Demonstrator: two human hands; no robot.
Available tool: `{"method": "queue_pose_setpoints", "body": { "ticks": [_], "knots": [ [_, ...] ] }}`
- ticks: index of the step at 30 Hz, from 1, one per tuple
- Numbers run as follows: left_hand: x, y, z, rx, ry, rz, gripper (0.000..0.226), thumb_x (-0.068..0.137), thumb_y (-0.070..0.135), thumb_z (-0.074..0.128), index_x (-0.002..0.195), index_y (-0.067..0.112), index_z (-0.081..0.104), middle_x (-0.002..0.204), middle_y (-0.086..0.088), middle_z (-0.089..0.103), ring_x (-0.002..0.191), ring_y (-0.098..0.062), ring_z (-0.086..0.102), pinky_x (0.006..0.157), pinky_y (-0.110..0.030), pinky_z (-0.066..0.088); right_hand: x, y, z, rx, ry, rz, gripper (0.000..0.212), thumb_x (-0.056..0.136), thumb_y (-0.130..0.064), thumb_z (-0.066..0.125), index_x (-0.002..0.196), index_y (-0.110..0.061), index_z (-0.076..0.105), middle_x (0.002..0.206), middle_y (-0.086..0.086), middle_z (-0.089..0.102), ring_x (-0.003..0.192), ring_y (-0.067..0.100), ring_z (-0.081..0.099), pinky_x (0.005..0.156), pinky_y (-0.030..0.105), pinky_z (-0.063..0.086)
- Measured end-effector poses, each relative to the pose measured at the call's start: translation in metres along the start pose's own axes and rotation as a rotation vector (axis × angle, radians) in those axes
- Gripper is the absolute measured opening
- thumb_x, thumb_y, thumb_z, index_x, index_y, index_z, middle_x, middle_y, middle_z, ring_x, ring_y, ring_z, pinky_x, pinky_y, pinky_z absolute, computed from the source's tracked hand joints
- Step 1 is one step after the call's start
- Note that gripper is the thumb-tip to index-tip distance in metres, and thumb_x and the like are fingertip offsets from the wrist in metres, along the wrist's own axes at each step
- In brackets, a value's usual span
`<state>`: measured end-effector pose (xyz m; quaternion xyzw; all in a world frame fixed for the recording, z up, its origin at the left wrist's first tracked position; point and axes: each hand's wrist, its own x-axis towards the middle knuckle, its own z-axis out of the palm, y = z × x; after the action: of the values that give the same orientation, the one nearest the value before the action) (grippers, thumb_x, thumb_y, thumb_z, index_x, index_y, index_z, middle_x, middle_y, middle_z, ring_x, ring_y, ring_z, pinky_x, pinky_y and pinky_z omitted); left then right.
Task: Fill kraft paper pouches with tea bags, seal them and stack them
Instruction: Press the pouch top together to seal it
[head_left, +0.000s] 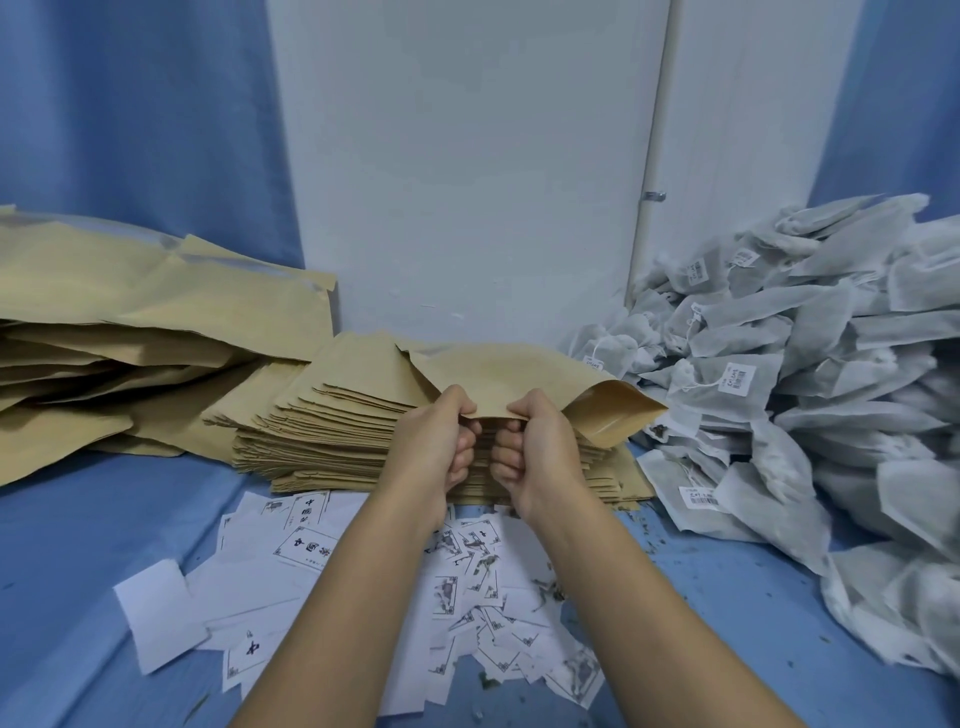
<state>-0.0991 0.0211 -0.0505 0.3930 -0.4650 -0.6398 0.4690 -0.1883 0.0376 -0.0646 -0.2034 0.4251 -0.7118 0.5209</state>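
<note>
Pinching one kraft pouch (519, 379) edge: left hand (441, 441), right hand (530, 452).

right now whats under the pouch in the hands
A stack of flat kraft pouches lies beneath the held pouch. The left hand and right hand hide the stack's middle.

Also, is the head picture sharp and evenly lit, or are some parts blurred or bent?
Head view: soft, even light, no glare on the pouch; left hand, right hand and labels in the middle are fairly sharp; tea bags smear toward the right edge; the wide lens tilts and bows the wall strip.
</note>
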Motion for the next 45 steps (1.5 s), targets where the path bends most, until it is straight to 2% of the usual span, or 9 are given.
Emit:
{"method": "queue_pose_setpoints", "body": {
  "ticks": [3,8,13,18,28,34,38,41,45],
  "knots": [
    [0.000,0.001,0.000,-0.038,0.026,0.001,0.028,0.086,0.012,0.049,0.059,0.009,0.042,0.034,0.007,0.025,0.027,-0.006,0.018,0.029,-0.014,0.014,-0.001,-0.001,-0.001,-0.002,-0.012,0.029,0.032,0.088,-0.022,0.043,0.058,-0.016,0.035,0.037,-0.008,0.023,0.030,0.007,0.015,0.031,0.016,0.012],
    [0.000,0.002,-0.004,-0.073,0.064,-0.025,0.027,0.085,0.014,0.047,0.059,0.010,0.041,0.035,0.006,0.026,0.027,-0.007,0.019,0.031,-0.012,0.012,0.000,0.000,-0.001,-0.009,-0.014,0.014,0.030,0.089,-0.014,0.039,0.059,-0.016,0.034,0.037,-0.009,0.024,0.029,0.006,0.015,0.030,0.016,0.012],
    [-0.001,0.003,-0.003,-0.019,0.010,-0.065,0.028,0.088,0.014,0.052,0.061,0.007,0.048,0.038,0.002,0.038,0.030,-0.008,0.028,0.031,-0.013,0.016,-0.001,0.002,0.001,-0.127,-0.049,0.018,0.031,0.089,-0.020,0.041,0.059,-0.015,0.036,0.037,-0.007,0.026,0.031,0.008,0.017,0.032,0.017,0.014],
    [-0.002,0.002,-0.001,0.012,0.038,-0.007,0.025,0.086,0.008,0.051,0.061,0.007,0.047,0.036,0.004,0.036,0.029,-0.006,0.026,0.030,-0.013,0.015,0.000,0.005,0.000,0.050,0.009,0.048,0.030,0.089,-0.017,0.037,0.060,-0.017,0.032,0.036,-0.008,0.022,0.028,0.006,0.014,0.031,0.015,0.009],
    [0.000,0.005,-0.006,-0.020,0.077,-0.003,0.025,0.085,0.008,0.050,0.061,0.008,0.045,0.034,0.006,0.035,0.027,-0.005,0.023,0.029,-0.014,0.014,0.001,0.004,-0.004,0.045,0.049,0.042,0.029,0.088,-0.019,0.038,0.060,-0.017,0.034,0.037,-0.008,0.024,0.029,0.006,0.015,0.031,0.015,0.010],
    [-0.002,0.000,0.001,-0.051,0.241,0.132,0.025,0.083,0.010,0.050,0.061,0.013,0.039,0.044,0.000,0.034,0.031,-0.010,0.023,0.034,-0.013,0.017,0.000,0.009,0.003,0.046,-0.007,0.022,0.029,0.089,-0.014,0.035,0.059,-0.015,0.035,0.036,-0.008,0.026,0.029,0.006,0.016,0.031,0.017,0.011],
    [-0.002,-0.003,0.002,0.028,0.171,0.048,0.028,0.084,0.010,0.055,0.056,0.008,0.050,0.035,0.003,0.038,0.027,-0.008,0.027,0.033,-0.010,0.021,-0.006,0.015,0.009,-0.025,-0.080,0.055,0.033,0.090,-0.020,0.038,0.058,-0.014,0.036,0.033,-0.006,0.031,0.027,0.007,0.018,0.031,0.015,0.013],
    [0.000,0.000,-0.002,-0.027,0.158,0.035,0.025,0.083,0.006,0.055,0.060,0.010,0.047,0.035,0.004,0.038,0.028,-0.007,0.027,0.031,-0.012,0.018,-0.006,0.018,0.009,0.122,-0.014,0.052,0.031,0.088,-0.017,0.039,0.058,-0.016,0.033,0.035,-0.007,0.024,0.027,0.007,0.014,0.030,0.015,0.011],
    [0.000,-0.003,-0.001,-0.014,0.129,-0.001,0.024,0.083,0.011,0.055,0.060,0.010,0.047,0.038,0.002,0.038,0.031,-0.009,0.028,0.032,-0.014,0.019,-0.004,0.014,0.006,0.042,-0.016,0.032,0.029,0.086,-0.014,0.037,0.057,-0.015,0.033,0.035,-0.006,0.025,0.027,0.007,0.016,0.031,0.014,0.012]
  ]
}}
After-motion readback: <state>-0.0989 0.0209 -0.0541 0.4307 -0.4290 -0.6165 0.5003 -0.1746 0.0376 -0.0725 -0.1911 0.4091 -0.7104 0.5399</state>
